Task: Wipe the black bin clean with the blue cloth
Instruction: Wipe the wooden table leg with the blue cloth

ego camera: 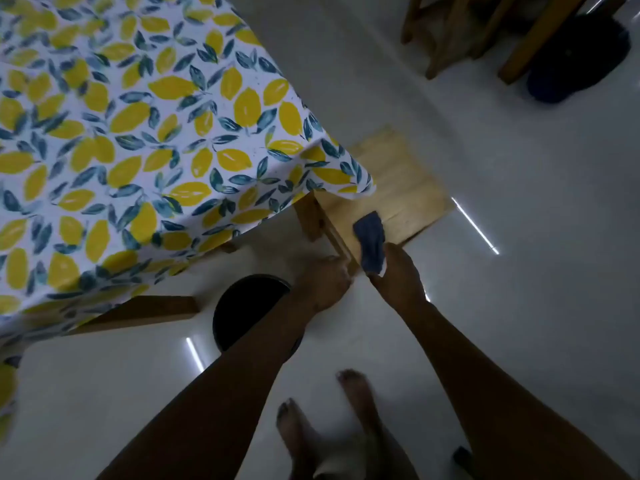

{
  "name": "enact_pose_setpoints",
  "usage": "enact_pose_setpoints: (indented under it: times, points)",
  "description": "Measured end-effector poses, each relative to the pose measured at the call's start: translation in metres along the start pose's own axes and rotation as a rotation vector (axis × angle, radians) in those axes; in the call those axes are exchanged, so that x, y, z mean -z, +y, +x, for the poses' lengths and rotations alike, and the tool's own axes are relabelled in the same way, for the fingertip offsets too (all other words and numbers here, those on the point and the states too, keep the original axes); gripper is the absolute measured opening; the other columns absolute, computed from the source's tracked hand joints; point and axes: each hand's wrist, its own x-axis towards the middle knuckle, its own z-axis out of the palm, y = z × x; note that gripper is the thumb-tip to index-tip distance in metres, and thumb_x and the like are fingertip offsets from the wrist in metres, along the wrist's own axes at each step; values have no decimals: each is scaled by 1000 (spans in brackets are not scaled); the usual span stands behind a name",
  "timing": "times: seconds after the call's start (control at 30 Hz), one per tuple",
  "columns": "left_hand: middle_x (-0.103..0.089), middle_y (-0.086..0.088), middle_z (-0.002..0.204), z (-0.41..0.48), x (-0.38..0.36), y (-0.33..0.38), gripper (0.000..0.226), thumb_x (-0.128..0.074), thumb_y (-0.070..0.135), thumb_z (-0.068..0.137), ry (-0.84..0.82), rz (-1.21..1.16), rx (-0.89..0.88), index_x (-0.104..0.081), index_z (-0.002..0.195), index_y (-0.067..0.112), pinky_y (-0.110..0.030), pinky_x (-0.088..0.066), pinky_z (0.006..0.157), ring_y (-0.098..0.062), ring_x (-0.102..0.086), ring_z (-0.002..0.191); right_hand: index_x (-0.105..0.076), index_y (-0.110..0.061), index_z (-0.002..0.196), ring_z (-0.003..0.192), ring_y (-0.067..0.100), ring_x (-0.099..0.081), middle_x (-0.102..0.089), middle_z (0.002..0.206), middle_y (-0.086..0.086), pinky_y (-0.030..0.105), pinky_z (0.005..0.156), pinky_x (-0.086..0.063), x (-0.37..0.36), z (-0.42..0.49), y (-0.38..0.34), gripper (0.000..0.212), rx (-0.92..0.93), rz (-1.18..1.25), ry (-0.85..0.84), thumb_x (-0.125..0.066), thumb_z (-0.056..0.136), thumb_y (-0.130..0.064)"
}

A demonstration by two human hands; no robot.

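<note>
A round black bin stands on the white floor below the table's edge, and my left forearm crosses over its right side. My left hand is closed on the near edge of a wooden stool. A blue cloth lies draped over the stool's front edge, and my right hand grips its lower end. Both hands sit to the right of the bin, apart from it.
A table with a lemon-print cloth fills the left, its wooden legs beside the bin. Wooden chair legs and a dark bag stand at the far right. My bare feet are on the glossy floor.
</note>
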Motion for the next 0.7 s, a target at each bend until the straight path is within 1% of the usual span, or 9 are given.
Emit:
enact_pose_setpoints:
  times: [0.03, 0.07, 0.13, 0.17, 0.27, 0.4, 0.47, 0.53, 0.7]
  points:
    - [-52, -19, 136, 10, -3, -4, 41, -48, 22, 98, -10, -3, 4, -49, 133, 0, -33, -37, 101, -31, -49, 125, -56, -5, 109, 94, 26, -61, -63, 102, 13, 42, 86, -51, -11, 10, 8, 46, -10, -14, -6, -56, 83, -43]
    - [-51, -18, 138, 19, -8, -9, 42, -48, 21, 99, 1, -5, -5, -47, 135, 1, -31, -36, 101, -30, -48, 127, -53, -6, 118, 103, 27, -59, -61, 112, 14, 45, 89, -50, -17, 19, 13, 57, -12, -44, -12, -56, 80, -49]
    - [-46, -16, 144, 40, -14, -21, 45, -48, 21, 99, 9, -4, -4, -43, 140, 3, -28, -31, 103, -27, -44, 132, -40, -4, 138, 128, 33, -47, -49, 139, 18, 48, 102, -43, -29, 38, 19, 78, -1, -141, -10, -69, 78, -44]
    - [-44, -14, 146, 50, -18, -26, 46, -49, 21, 99, 8, -5, 0, -41, 141, 4, -27, -31, 103, -27, -42, 133, -35, -2, 143, 134, 34, -40, -42, 146, 19, 50, 106, -40, -34, 48, 22, 84, 20, -173, 8, -72, 78, -40]
    - [-44, -14, 145, 79, -29, -40, 46, -51, 20, 97, 31, -14, -13, -43, 139, 4, -28, -33, 103, -26, -43, 132, -31, -2, 146, 137, 39, -34, -35, 151, 21, 51, 108, -37, -49, 72, 35, 81, 71, -223, 47, -70, 82, -34]
    - [-49, -16, 140, 99, -42, -52, 43, -52, 20, 97, 30, -33, -19, -47, 136, 3, -31, -37, 101, -29, -47, 127, -42, -6, 141, 128, 43, -40, -39, 148, 19, 51, 92, -47, -69, 85, 47, 66, 70, -293, 50, -70, 82, -18]
    - [-51, -17, 137, 103, -49, -57, 41, -52, 18, 97, 36, -39, -38, -49, 134, 1, -31, -38, 99, -29, -49, 124, -54, -4, 129, 112, 44, -48, -49, 138, 19, 48, 81, -52, -76, 87, 49, 53, 78, -242, 140, -66, 78, 1]
    - [-51, -18, 137, 102, -53, -62, 40, -51, 17, 97, 50, -46, -50, -48, 135, 1, -29, -37, 99, -30, -49, 124, -61, -1, 116, 98, 45, -53, -58, 123, 21, 43, 75, -50, -78, 87, 46, 45, 112, -181, 198, -61, 73, 13]
    - [-52, -20, 135, 82, -61, -87, 39, -49, 16, 98, 81, -58, -45, -49, 133, -1, -31, -37, 99, -32, -50, 122, -63, 0, 113, 87, 42, -58, -63, 110, 23, 39, 76, -48, -79, 67, 29, 46, 176, -142, 167, -69, 69, 9]
